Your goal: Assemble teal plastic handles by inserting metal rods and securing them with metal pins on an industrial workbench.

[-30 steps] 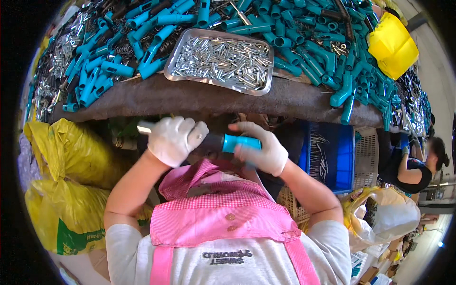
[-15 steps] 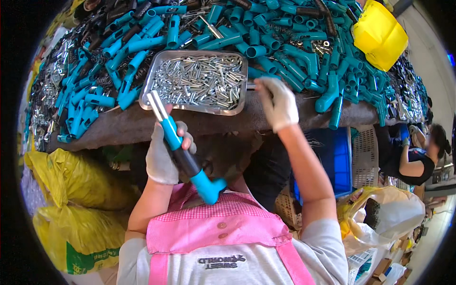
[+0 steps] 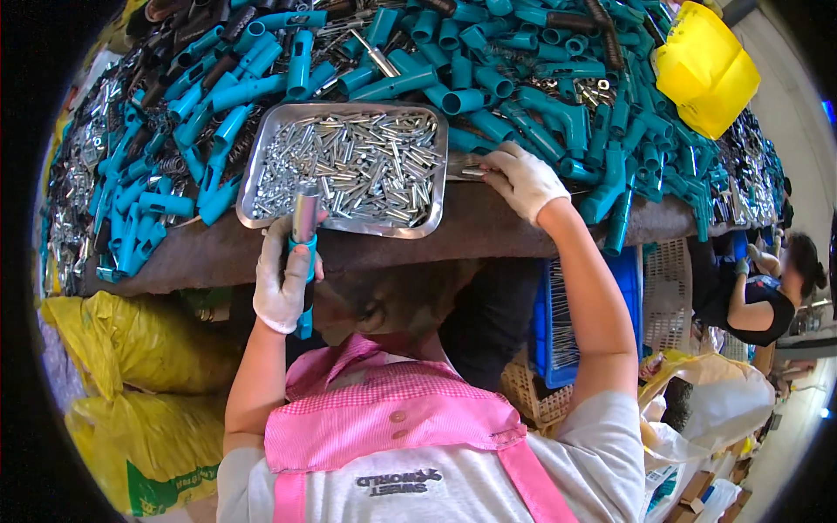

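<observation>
In my closed left hand (image 3: 277, 292), in a pale glove, is a teal and black tubular tool handle (image 3: 304, 324). It stands nearly upright just in front of the metal tray (image 3: 397, 232), and a shiny metal rod (image 3: 305, 215) sticks out of its top. The tray holds many small silver pins. To the right of the tray, my gloved right hand (image 3: 528, 183) reaches over the table edge. Its bent fingertips are closed at the end of a small silver metal piece (image 3: 471, 172); the fingers partly hide it.
Heaps of teal tubes (image 3: 248, 90) and loose metal parts cover the table behind the tray. A yellow plastic container (image 3: 706, 70) lies at the far right. Below stand yellow sacks (image 3: 139, 349), a blue crate (image 3: 558, 336) and a white bag (image 3: 724, 401). Another person (image 3: 763, 296) sits at the right.
The tool handle has turned from tilted to nearly upright, its rod now more end-on to me. My right hand has moved slightly right and down, its fingers at the small metal piece.
</observation>
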Tool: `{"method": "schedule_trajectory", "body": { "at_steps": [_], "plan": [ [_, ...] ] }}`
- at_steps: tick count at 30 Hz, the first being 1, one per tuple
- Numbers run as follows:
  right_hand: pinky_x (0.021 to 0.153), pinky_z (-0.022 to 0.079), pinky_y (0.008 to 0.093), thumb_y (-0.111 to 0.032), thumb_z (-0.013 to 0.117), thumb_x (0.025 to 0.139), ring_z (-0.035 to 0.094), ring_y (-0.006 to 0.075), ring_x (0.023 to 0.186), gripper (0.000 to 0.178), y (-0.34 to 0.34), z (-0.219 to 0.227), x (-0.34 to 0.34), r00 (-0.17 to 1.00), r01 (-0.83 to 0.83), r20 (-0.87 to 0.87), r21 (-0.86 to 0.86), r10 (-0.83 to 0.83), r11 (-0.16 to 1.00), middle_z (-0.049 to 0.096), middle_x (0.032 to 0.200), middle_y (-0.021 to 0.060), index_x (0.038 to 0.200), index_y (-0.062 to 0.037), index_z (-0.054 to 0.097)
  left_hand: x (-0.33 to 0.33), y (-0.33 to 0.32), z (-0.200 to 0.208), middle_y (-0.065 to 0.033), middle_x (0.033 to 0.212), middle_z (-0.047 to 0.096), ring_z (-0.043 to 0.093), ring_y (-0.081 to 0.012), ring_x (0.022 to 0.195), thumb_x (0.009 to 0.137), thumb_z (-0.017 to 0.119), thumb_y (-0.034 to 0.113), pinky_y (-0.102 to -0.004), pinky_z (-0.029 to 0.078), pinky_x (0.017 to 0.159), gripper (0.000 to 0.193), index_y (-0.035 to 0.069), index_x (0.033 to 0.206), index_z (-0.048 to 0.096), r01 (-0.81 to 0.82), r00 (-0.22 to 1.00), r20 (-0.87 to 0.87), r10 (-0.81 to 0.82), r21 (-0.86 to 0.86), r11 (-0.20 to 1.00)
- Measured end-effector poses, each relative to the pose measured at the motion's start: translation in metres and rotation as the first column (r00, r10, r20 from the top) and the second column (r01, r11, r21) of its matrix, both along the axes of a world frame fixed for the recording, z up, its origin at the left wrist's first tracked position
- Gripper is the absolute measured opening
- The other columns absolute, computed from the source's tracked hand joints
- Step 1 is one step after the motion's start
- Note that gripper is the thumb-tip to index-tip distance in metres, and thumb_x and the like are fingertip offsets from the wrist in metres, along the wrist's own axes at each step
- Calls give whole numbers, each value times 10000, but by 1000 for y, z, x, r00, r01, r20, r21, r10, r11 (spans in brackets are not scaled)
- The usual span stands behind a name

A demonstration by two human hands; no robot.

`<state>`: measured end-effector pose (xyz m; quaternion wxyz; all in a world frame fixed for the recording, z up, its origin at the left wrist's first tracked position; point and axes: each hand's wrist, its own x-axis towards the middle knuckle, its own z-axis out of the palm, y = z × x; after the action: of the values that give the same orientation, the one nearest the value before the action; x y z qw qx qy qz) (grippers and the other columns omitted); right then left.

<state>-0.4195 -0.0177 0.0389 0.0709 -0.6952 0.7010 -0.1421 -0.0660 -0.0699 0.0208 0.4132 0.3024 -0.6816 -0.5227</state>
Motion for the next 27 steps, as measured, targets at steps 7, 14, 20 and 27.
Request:
{"method": "schedule_trajectory", "body": {
  "at_steps": [7,14,20,27],
  "plan": [
    [795,480,407,-232,595,837,587,337,931,175,4,16,-14,997,38,65,-86,-32,996,607,1014,142,949,-111,653,-8,-4,-3,-121,1130,587,488,-99,582,962,459,276,-242,432,543,406,-15,1238,394,-48,999,15,47,45,998],
    [850,474,409,-235,526,865,585,317,1010,277,-38,66,-161,623,706,-148,-315,-768,634,590,1137,126,1116,-146,604,-27,9,-15,-50,712,523,495,-108,537,966,439,234,-247,414,494,329,-8,1186,417,-136,989,64,136,-8,991],
    [860,493,425,-195,575,837,590,326,1035,232,-69,76,-193,630,668,-415,-142,-657,730,627,1096,143,1032,-100,658,-28,13,-22,-77,844,546,504,-107,573,957,453,228,-247,430,528,367,-17,1223,385,-134,991,-28,134,12,991],
    [864,451,425,-198,577,830,550,332,1016,230,-57,56,-206,789,427,-350,-280,-506,860,591,1063,125,1036,-107,625,-25,8,-24,-65,810,537,495,-106,575,951,462,198,-244,428,538,350,-15,1219,390,-106,993,-53,106,9,994]
  ]
}}
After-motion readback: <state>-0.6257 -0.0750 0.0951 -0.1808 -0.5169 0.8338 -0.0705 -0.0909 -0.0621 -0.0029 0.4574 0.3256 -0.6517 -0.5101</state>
